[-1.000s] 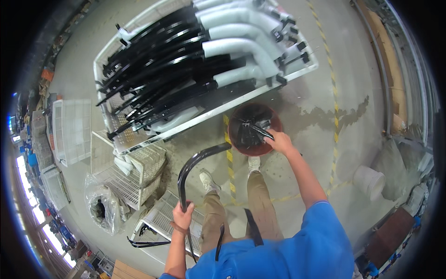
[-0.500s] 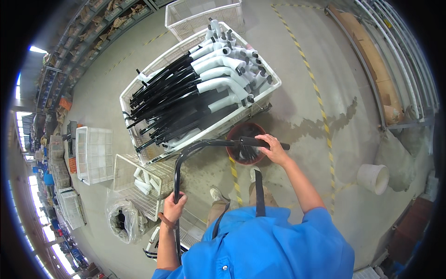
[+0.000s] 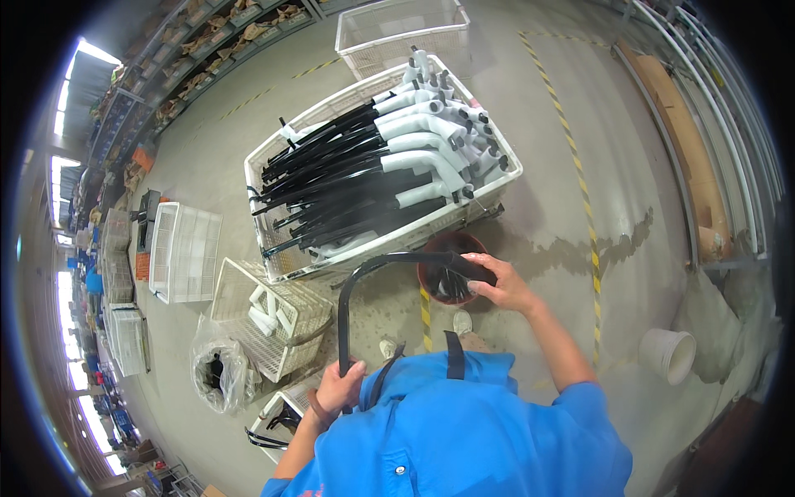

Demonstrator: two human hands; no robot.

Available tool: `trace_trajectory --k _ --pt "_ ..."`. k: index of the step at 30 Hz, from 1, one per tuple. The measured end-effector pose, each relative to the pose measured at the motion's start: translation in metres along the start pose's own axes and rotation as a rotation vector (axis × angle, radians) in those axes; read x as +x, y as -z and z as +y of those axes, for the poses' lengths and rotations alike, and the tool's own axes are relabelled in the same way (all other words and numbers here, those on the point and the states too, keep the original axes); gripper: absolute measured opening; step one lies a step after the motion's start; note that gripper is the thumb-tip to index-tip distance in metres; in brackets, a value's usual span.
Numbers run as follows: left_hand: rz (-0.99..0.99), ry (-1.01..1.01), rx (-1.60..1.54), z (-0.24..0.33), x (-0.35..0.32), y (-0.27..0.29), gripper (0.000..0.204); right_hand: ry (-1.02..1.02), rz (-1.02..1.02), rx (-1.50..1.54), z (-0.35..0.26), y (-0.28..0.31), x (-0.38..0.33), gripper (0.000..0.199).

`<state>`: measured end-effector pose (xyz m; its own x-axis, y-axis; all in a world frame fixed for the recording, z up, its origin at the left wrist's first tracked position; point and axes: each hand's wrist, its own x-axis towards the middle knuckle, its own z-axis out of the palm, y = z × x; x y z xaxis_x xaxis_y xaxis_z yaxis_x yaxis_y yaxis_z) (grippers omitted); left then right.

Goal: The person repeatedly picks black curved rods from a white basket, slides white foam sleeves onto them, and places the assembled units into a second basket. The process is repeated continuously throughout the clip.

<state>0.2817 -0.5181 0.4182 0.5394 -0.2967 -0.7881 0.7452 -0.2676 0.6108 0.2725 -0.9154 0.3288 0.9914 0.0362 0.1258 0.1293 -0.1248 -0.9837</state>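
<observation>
Now my left hand [image 3: 341, 384] grips one leg of a bent, glossy black tube [image 3: 344, 316], which arches across to my right hand [image 3: 507, 288], closed around its thick black sleeve [image 3: 470, 269]. Below the right hand sits a round reddish bucket [image 3: 455, 241].

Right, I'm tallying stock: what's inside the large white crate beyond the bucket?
The white crate holds black tubes, many with white sleeves over bent ends. Lower layers and most of its floor are hidden.
</observation>
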Motion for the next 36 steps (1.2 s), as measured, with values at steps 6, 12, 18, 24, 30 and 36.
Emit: trace_trajectory --k 6,12,18,24,30,36 --pt "0.082 -0.172 0.020 -0.017 -0.012 -0.004 0.027 -0.440 -0.382 0.539 -0.025 0.031 0.038 0.044" --pt "0.139 -0.242 0.068 -0.021 -0.023 -0.007 0.025 -0.617 -0.685 0.738 -0.052 0.040 0.078 0.035" --pt "0.143 -0.233 0.151 -0.022 -0.027 -0.004 0.026 -0.264 -0.678 -0.138 -0.073 0.007 0.103 0.030" --pt "0.160 -0.354 0.248 -0.020 -0.013 0.007 0.032 0.287 -0.268 -1.082 -0.091 -0.104 0.136 0.035" --pt "-0.026 -0.320 0.059 -0.018 -0.006 0.031 0.034 0.906 -0.945 -1.024 -0.105 -0.203 0.184 0.010" --pt "-0.165 -0.153 -0.446 -0.022 -0.035 0.132 0.021 0.441 -0.683 -0.881 -0.141 -0.232 0.217 0.039"
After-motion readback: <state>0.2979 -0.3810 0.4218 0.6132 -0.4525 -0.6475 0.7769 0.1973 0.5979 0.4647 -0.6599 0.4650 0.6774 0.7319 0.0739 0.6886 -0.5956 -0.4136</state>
